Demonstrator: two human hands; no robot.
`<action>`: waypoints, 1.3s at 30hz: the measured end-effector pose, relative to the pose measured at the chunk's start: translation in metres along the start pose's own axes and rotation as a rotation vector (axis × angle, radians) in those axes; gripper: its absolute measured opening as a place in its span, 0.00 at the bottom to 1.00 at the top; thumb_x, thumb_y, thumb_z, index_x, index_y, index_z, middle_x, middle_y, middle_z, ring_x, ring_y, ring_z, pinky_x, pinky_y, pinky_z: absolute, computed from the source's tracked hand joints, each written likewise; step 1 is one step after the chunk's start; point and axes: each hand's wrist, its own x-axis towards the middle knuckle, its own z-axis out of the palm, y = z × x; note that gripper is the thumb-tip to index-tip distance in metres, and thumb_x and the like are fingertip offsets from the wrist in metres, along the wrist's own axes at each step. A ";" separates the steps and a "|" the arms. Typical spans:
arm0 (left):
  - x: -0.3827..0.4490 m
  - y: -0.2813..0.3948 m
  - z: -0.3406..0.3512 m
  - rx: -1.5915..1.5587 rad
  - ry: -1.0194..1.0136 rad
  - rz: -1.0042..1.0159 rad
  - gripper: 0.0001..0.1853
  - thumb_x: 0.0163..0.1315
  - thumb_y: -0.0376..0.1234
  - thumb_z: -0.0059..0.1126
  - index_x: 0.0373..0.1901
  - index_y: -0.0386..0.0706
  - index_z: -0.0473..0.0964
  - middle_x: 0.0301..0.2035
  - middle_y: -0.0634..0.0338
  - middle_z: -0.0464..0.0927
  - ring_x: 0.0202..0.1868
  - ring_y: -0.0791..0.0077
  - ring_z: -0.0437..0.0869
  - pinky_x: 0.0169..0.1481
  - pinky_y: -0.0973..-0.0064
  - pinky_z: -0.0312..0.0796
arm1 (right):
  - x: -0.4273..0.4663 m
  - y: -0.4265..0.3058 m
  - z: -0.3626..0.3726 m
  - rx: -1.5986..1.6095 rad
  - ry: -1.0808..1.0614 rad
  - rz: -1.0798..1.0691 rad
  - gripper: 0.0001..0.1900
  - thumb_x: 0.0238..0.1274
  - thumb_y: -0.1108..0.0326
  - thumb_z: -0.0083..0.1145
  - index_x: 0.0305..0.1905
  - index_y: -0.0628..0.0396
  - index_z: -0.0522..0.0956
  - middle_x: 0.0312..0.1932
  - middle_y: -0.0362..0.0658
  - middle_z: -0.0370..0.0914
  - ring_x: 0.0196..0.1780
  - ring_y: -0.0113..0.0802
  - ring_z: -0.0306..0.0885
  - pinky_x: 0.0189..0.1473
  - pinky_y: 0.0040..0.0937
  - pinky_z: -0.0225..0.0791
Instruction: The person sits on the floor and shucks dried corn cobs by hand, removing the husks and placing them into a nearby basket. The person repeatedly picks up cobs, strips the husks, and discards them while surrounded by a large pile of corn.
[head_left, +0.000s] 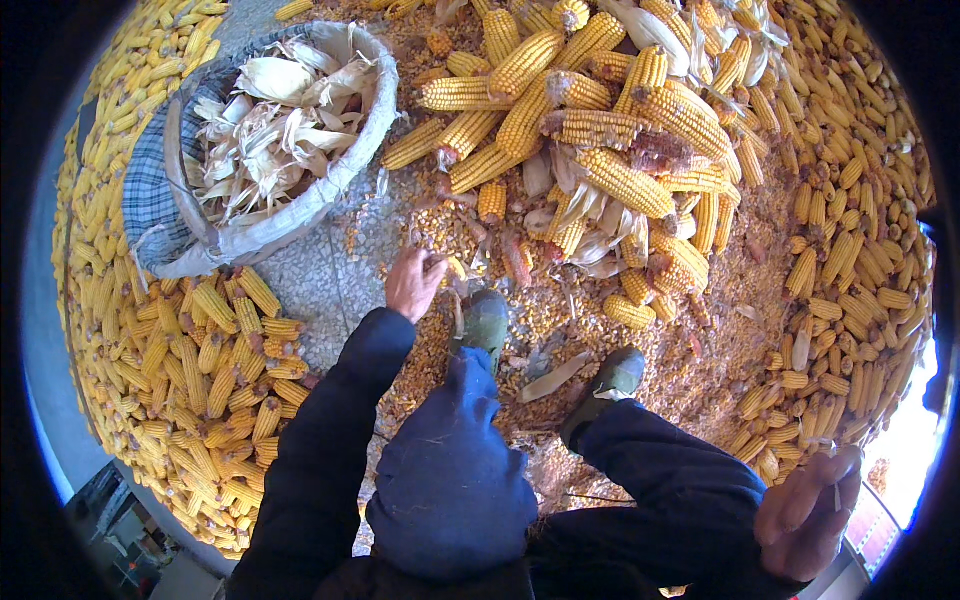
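Note:
My left hand (416, 283) is low over the kernel-strewn floor, just ahead of my left boot (484, 322). Its fingers are bent beside a small yellowish scrap of corn (456, 268); whether they grip it cannot be told. Off to the lower right, my right hand (808, 514) is raised near my knee, with a slim white stick (838, 496) between its curled fingers. A heap of yellow corn cobs (622, 176), some with husks on, lies beyond my feet. Left of it stands a basket (390, 97) with a cloth-wrapped rim, holding dry corn husks (281, 135).
Stacked corn cobs (217, 367) rise along the left side. Another large bank of cobs (847, 277) curves along the right. Loose kernels and chaff (697, 367) cover much of the floor around my right boot (619, 375). A loose husk (553, 377) lies between the boots.

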 end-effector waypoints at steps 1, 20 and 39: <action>-0.011 -0.006 -0.005 -0.090 -0.079 -0.122 0.17 0.61 0.41 0.61 0.38 0.33 0.75 0.35 0.43 0.81 0.37 0.51 0.83 0.41 0.60 0.73 | -0.001 -0.001 0.000 -0.005 0.007 -0.001 0.17 0.69 0.60 0.55 0.50 0.58 0.64 0.20 0.42 0.67 0.14 0.28 0.65 0.11 0.22 0.62; -0.042 0.009 0.032 -0.039 -0.151 -0.132 0.24 0.57 0.38 0.65 0.51 0.36 0.70 0.45 0.44 0.79 0.46 0.52 0.82 0.48 0.62 0.74 | 0.003 -0.004 0.005 0.008 -0.105 0.005 0.18 0.68 0.58 0.57 0.48 0.57 0.63 0.22 0.44 0.68 0.15 0.31 0.68 0.12 0.22 0.64; -0.074 -0.043 -0.113 -1.006 0.578 -0.342 0.07 0.67 0.37 0.52 0.38 0.43 0.71 0.29 0.66 0.73 0.28 0.82 0.74 0.32 0.82 0.69 | -0.004 -0.006 -0.006 0.019 -0.125 0.011 0.19 0.69 0.56 0.56 0.51 0.58 0.63 0.21 0.42 0.68 0.15 0.28 0.66 0.14 0.23 0.63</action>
